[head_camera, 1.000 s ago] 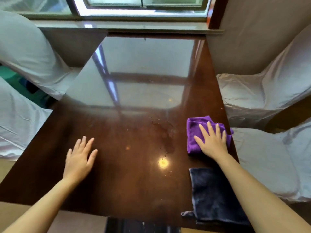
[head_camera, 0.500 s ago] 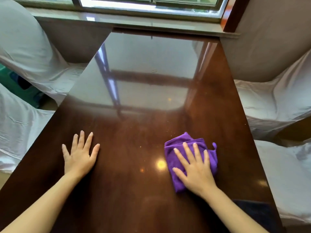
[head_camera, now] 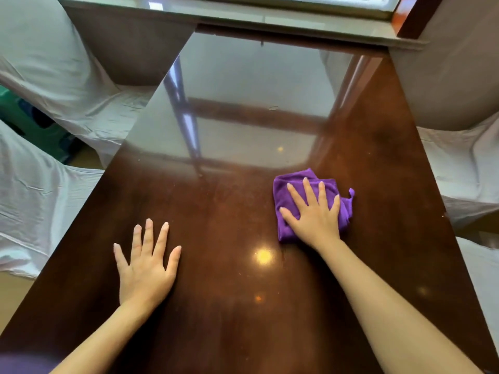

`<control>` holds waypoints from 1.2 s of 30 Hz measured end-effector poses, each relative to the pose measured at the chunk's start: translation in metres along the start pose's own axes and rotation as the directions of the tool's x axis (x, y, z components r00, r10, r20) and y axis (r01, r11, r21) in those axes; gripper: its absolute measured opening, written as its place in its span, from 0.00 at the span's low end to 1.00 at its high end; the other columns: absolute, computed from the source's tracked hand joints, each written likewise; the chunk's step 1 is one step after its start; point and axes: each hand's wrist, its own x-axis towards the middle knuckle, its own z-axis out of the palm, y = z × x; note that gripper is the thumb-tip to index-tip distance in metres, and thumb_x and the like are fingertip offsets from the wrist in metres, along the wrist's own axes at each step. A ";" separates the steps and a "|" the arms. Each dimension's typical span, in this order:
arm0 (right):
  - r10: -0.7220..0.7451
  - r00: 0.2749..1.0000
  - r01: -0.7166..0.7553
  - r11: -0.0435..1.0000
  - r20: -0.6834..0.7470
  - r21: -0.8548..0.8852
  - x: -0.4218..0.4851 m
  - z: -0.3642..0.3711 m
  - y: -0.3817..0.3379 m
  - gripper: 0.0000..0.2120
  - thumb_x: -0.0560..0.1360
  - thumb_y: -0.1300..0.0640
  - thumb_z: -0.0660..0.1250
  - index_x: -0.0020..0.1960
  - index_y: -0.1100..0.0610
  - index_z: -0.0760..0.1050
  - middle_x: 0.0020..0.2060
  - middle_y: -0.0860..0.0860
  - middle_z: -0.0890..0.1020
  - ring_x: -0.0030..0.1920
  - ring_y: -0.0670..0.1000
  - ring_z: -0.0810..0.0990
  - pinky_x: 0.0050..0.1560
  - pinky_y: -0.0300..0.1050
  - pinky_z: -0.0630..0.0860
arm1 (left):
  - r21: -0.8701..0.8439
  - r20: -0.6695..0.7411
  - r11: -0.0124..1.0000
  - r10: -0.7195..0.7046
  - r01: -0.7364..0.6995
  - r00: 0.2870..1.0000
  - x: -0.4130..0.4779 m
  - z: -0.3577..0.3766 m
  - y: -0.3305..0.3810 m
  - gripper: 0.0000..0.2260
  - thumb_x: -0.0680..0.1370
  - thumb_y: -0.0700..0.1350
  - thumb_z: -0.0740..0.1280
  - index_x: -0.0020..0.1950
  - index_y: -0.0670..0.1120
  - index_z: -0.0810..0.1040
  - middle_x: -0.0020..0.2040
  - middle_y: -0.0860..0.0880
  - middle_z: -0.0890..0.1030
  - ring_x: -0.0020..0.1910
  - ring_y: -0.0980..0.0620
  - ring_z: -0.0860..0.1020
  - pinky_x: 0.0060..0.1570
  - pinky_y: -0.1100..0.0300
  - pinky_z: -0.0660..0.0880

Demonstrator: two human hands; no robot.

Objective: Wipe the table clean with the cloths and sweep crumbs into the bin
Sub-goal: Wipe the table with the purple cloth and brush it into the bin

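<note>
A folded purple cloth [head_camera: 287, 184] lies on the glossy dark brown table [head_camera: 224, 209], right of centre. My right hand [head_camera: 313, 215] presses flat on top of it with the fingers spread, covering most of the cloth. My left hand [head_camera: 145, 263] rests flat on the bare tabletop to the left, fingers apart and holding nothing. Fine specks and smears show on the surface around the cloth. A small pale crumb [head_camera: 273, 107] sits farther back. No bin is in view.
Chairs in white covers stand along the left side [head_camera: 48, 76] [head_camera: 32, 201] and the right side [head_camera: 464, 163] of the table. A stone window sill [head_camera: 243, 14] runs along the far end. Window glare covers the far half of the tabletop.
My right hand slid the purple cloth from the right edge toward the middle, then farther away from me. The dark blue cloth at the near edge has left the view. My left hand stayed put.
</note>
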 end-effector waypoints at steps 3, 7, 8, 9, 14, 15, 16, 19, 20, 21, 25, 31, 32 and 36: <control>0.025 0.999 -0.025 1.000 -0.019 0.015 0.032 0.000 -0.004 0.30 0.74 0.32 0.46 0.73 0.38 0.44 0.77 0.49 0.47 0.76 0.60 0.42 0.70 0.69 0.39 | 0.001 0.002 1.000 0.011 -0.011 1.000 0.000 -0.002 0.003 0.31 0.73 0.63 0.40 0.74 0.53 0.50 0.77 0.47 0.52 0.76 0.48 0.47 0.71 0.37 0.44; 0.110 0.994 -0.109 0.994 -0.028 0.027 0.066 -0.001 -0.024 0.31 0.74 0.32 0.44 0.74 0.40 0.44 0.77 0.51 0.47 0.75 0.62 0.42 0.69 0.71 0.39 | 0.018 0.004 1.000 0.023 -0.023 1.000 -0.001 -0.004 0.003 0.31 0.73 0.63 0.41 0.74 0.52 0.50 0.77 0.45 0.54 0.76 0.46 0.49 0.71 0.35 0.46; 0.137 0.990 -0.136 0.990 -0.026 0.030 0.071 -0.001 -0.030 0.31 0.74 0.32 0.43 0.74 0.41 0.44 0.77 0.51 0.46 0.75 0.62 0.41 0.69 0.71 0.39 | 0.017 0.005 1.000 0.025 -0.025 1.000 -0.001 -0.004 0.003 0.31 0.73 0.62 0.41 0.74 0.52 0.50 0.77 0.45 0.54 0.76 0.46 0.49 0.71 0.35 0.46; 0.156 0.987 -0.155 0.987 -0.026 0.039 0.075 0.000 -0.038 0.31 0.74 0.32 0.43 0.74 0.41 0.44 0.77 0.51 0.46 0.75 0.63 0.41 0.69 0.71 0.38 | 0.013 0.008 1.000 0.026 -0.026 1.000 -0.001 -0.003 0.003 0.31 0.73 0.62 0.41 0.74 0.52 0.51 0.77 0.45 0.55 0.76 0.46 0.50 0.71 0.35 0.47; 0.038 0.999 -0.035 0.996 -0.034 0.086 0.075 0.002 -0.096 0.32 0.74 0.33 0.47 0.74 0.43 0.47 0.77 0.52 0.47 0.75 0.65 0.40 0.67 0.72 0.36 | 0.005 0.011 1.000 0.021 -0.021 1.000 0.000 -0.001 0.002 0.31 0.73 0.63 0.41 0.74 0.53 0.51 0.77 0.45 0.55 0.76 0.46 0.50 0.70 0.35 0.47; -0.026 0.999 0.029 0.995 -0.036 0.092 0.071 0.006 -0.115 0.32 0.74 0.33 0.48 0.74 0.44 0.48 0.77 0.53 0.47 0.74 0.65 0.40 0.67 0.73 0.36 | 0.008 0.012 1.000 0.022 -0.022 1.000 0.000 -0.001 0.002 0.31 0.72 0.63 0.41 0.74 0.53 0.52 0.77 0.45 0.56 0.76 0.46 0.51 0.70 0.35 0.48; -0.093 0.995 0.096 0.991 -0.035 0.093 0.065 0.011 -0.135 0.33 0.74 0.33 0.49 0.74 0.44 0.49 0.77 0.53 0.48 0.74 0.66 0.40 0.66 0.73 0.35 | 0.008 0.013 1.000 0.022 -0.022 1.000 0.000 -0.001 0.002 0.32 0.72 0.63 0.41 0.74 0.52 0.53 0.76 0.45 0.57 0.76 0.46 0.52 0.70 0.35 0.48; -0.235 0.972 0.235 0.970 -0.008 0.059 0.053 0.021 -0.170 0.33 0.73 0.32 0.47 0.74 0.43 0.48 0.77 0.52 0.48 0.74 0.65 0.40 0.66 0.73 0.34 | 0.010 0.018 1.000 0.023 -0.023 1.000 0.000 -0.002 0.003 0.32 0.72 0.63 0.41 0.74 0.52 0.53 0.76 0.45 0.56 0.76 0.46 0.52 0.70 0.34 0.48; -0.255 0.967 0.254 0.966 0.003 0.045 0.055 0.021 -0.169 0.32 0.73 0.31 0.47 0.74 0.42 0.48 0.77 0.52 0.48 0.75 0.64 0.40 0.67 0.72 0.35 | 0.014 0.017 1.000 0.024 -0.025 1.000 0.000 -0.002 0.003 0.32 0.71 0.63 0.40 0.74 0.53 0.52 0.77 0.45 0.56 0.76 0.46 0.51 0.70 0.35 0.48; -0.268 0.963 0.267 0.963 0.013 0.036 0.059 0.019 -0.164 0.32 0.73 0.31 0.47 0.74 0.40 0.48 0.77 0.51 0.48 0.75 0.63 0.40 0.68 0.72 0.35 | 0.012 0.015 1.000 0.025 -0.025 1.000 0.001 -0.002 0.002 0.33 0.71 0.64 0.40 0.74 0.53 0.51 0.77 0.46 0.55 0.76 0.46 0.50 0.70 0.35 0.47; -0.209 0.978 0.208 0.977 0.010 0.037 0.081 0.007 -0.128 0.31 0.72 0.30 0.48 0.73 0.38 0.49 0.77 0.47 0.48 0.76 0.59 0.43 0.70 0.68 0.38 | -0.015 -0.003 1.000 0.020 -0.020 1.000 0.000 -0.002 0.003 0.33 0.71 0.64 0.40 0.74 0.53 0.52 0.77 0.46 0.55 0.76 0.47 0.50 0.70 0.36 0.47; 0.050 0.999 -0.050 0.999 -0.003 0.010 0.073 0.000 -0.030 0.32 0.71 0.28 0.44 0.73 0.38 0.47 0.77 0.46 0.48 0.76 0.58 0.44 0.71 0.67 0.42 | -0.015 -0.002 1.000 0.025 -0.025 1.000 -0.001 0.000 0.001 0.32 0.72 0.64 0.40 0.74 0.55 0.46 0.78 0.48 0.50 0.76 0.48 0.46 0.71 0.37 0.44; 0.089 0.996 -0.089 0.996 -0.013 0.015 0.067 0.000 -0.017 0.32 0.71 0.28 0.43 0.73 0.38 0.47 0.77 0.46 0.48 0.76 0.57 0.44 0.71 0.66 0.42 | -0.019 -0.006 0.999 0.026 -0.026 1.000 0.000 0.000 0.001 0.31 0.72 0.64 0.41 0.74 0.54 0.47 0.78 0.47 0.49 0.76 0.48 0.45 0.71 0.37 0.44; 0.260 0.965 -0.258 0.965 -0.036 0.051 0.038 -0.002 0.011 0.32 0.73 0.29 0.43 0.73 0.39 0.48 0.77 0.48 0.49 0.76 0.58 0.45 0.71 0.66 0.42 | -0.038 -0.007 0.999 0.033 -0.033 0.999 -0.001 -0.001 0.002 0.30 0.74 0.63 0.42 0.74 0.54 0.47 0.78 0.47 0.48 0.76 0.47 0.45 0.71 0.36 0.43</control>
